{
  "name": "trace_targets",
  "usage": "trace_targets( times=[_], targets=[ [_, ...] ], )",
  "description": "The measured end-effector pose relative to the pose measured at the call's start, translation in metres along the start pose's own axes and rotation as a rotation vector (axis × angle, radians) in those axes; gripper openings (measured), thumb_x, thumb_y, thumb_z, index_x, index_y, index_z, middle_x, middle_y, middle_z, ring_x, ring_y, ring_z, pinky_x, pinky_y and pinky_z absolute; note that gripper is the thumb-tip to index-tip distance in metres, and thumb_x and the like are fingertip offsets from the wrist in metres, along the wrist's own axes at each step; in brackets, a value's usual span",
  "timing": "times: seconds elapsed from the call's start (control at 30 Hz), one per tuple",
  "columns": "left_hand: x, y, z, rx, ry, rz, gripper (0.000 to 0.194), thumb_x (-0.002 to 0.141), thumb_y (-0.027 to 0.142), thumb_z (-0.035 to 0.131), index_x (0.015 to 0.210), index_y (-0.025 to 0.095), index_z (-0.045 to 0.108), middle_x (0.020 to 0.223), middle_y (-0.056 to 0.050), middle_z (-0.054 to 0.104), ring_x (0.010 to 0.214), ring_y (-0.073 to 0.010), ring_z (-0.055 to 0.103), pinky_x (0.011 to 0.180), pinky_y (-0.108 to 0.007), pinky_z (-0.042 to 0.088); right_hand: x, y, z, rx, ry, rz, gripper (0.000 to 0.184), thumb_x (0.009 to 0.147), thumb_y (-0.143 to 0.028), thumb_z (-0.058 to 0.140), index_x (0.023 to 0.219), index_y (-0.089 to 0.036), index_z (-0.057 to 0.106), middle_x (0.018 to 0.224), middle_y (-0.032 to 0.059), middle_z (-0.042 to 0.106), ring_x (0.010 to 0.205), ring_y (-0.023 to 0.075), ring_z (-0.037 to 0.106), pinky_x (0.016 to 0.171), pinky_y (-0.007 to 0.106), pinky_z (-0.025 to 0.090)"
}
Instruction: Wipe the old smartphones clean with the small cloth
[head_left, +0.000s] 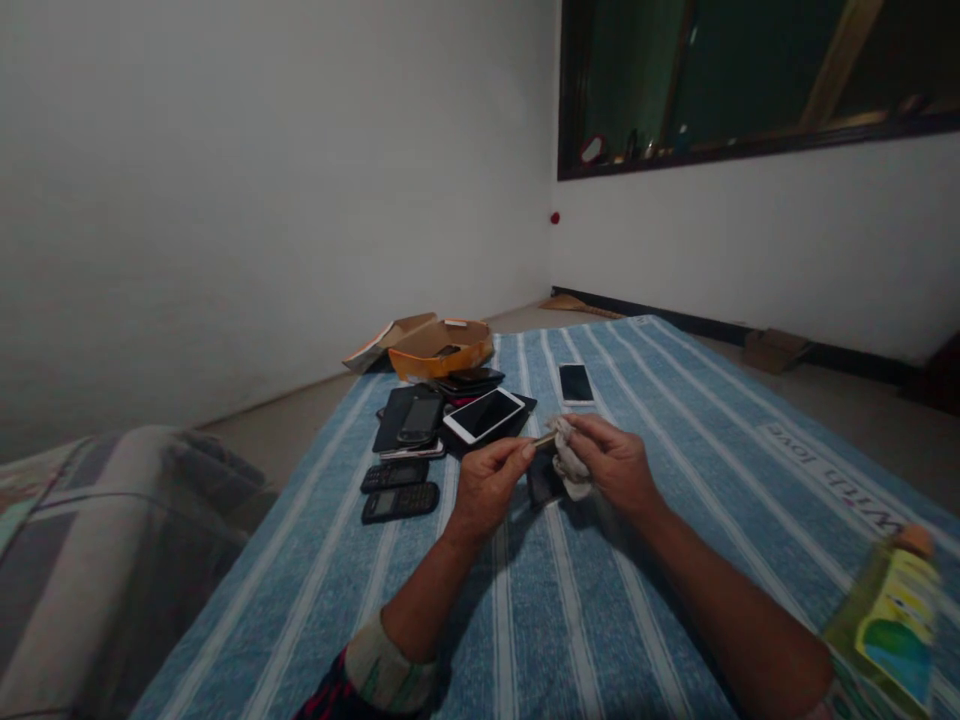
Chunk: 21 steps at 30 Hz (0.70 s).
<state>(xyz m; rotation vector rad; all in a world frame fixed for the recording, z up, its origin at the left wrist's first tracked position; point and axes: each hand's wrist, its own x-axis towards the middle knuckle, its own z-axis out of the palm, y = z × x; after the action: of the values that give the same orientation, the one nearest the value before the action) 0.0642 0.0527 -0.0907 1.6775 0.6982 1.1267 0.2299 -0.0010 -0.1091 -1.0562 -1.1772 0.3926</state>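
Note:
My left hand [487, 485] is closed, pinching one end of a thin, gold-edged flat piece [545, 440] seen nearly edge-on; its kind I cannot make out. My right hand [619, 465] is closed on a crumpled whitish cloth [571, 465], which touches the other end of that piece. Below the hands a dark, flat object [544, 487] lies on the striped cover, partly hidden. Just beyond my left hand, a white phone with a dark screen [484, 415] rests on a black one. Two keypad phones [400, 502] lie to the left.
Blue striped fabric [600, 620] covers the surface. An open orange-edged box [442, 350] stands at the far left, near stacked phones [471, 380]. Another white phone [576, 384] lies farther back. At the right front is a bottle of yellow-green liquid [889, 620].

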Motion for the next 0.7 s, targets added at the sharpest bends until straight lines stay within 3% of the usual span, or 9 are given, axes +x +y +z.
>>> trace_targets(
  times=[0.3, 0.43, 0.57, 0.7],
  targets=[
    [0.0, -0.004, -0.006, -0.065, -0.048, -0.038, 0.027, 0.081, 0.037, 0.068, 0.094, 0.017, 0.079, 0.095, -0.009, 0.077, 0.093, -0.025, 0.069, 0.09, -0.038, 0.052, 0.001, -0.013, 0.003, -0.152, -0.06, -0.247, 0.019, 0.092, -0.025, 0.055, 0.091, -0.02, 0.073, 0.085, 0.0057, 0.07, 0.08, 0.0179, 0.066, 0.073, 0.03, 0.052],
    [0.001, -0.012, -0.007, -0.13, -0.08, -0.099, 0.029, 0.08, 0.039, 0.071, 0.097, 0.017, 0.078, 0.097, -0.01, 0.077, 0.095, -0.0258, 0.069, 0.092, -0.039, 0.053, 0.004, -0.018, 0.0, -0.294, -0.116, -0.441, 0.019, 0.094, -0.019, 0.05, 0.093, -0.02, 0.068, 0.083, 0.0061, 0.068, 0.079, 0.0175, 0.065, 0.071, 0.029, 0.051],
    [0.002, -0.027, -0.009, -0.208, -0.12, -0.166, 0.033, 0.077, 0.042, 0.074, 0.097, 0.016, 0.078, 0.1, -0.012, 0.075, 0.095, -0.0273, 0.069, 0.09, -0.041, 0.053, 0.006, -0.023, -0.003, -0.506, -0.221, -0.618, 0.023, 0.095, -0.016, 0.041, 0.092, -0.02, 0.064, 0.077, 0.0065, 0.064, 0.075, 0.0189, 0.059, 0.069, 0.029, 0.047],
    [0.0, -0.035, -0.016, -0.151, -0.158, -0.175, 0.034, 0.076, 0.042, 0.075, 0.098, 0.016, 0.079, 0.098, -0.012, 0.076, 0.094, -0.0268, 0.068, 0.089, -0.04, 0.051, 0.005, -0.026, 0.001, -0.595, -0.35, -0.638, 0.024, 0.096, -0.016, 0.037, 0.089, -0.019, 0.06, 0.074, 0.0052, 0.058, 0.071, 0.019, 0.053, 0.067, 0.029, 0.043]
  ],
)
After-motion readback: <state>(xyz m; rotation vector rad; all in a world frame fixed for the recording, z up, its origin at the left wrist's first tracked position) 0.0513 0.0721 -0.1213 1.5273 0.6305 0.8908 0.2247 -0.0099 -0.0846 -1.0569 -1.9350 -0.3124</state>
